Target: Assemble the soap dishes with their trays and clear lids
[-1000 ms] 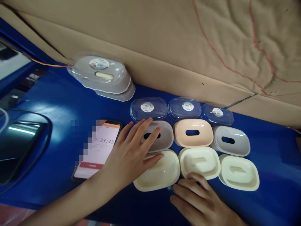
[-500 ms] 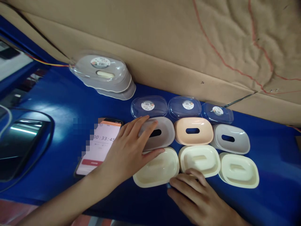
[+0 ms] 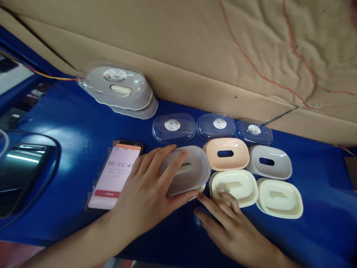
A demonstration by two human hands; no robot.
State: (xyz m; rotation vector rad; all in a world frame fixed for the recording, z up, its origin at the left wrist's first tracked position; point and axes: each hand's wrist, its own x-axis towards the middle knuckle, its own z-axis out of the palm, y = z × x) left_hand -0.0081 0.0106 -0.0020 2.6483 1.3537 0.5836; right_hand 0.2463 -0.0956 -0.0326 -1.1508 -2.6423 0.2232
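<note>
My left hand [image 3: 152, 178] grips a translucent grey oval soap-dish tray [image 3: 192, 163], fingers along its far left side and thumb at the near rim. This tray sits over a cream oval base [image 3: 202, 190], mostly hidden, whose raised bar shows through the slot. My right hand [image 3: 225, 223] has bent, separated fingers, its index fingertip close to the left thumb and the cream base's rim. Beside it are a second cream base [image 3: 234, 189] and a third cream base [image 3: 279, 198]. Behind these lie a peach slotted tray [image 3: 227, 163] and another grey slotted tray [image 3: 273, 169].
Three clear lids with round labels, including a left lid [image 3: 174, 136], line the back. A stack of assembled dishes [image 3: 119, 89] stands against the brown paper-covered wall [image 3: 173, 48]. A phone [image 3: 118, 163] showing a timer and a dark tablet [image 3: 25, 171] lie on the blue table [image 3: 75, 167].
The left hand has brought the grey tray nearer, from its place in the middle row onto the left cream base. The right hand stays near that base's edge; the view has shifted slightly.
</note>
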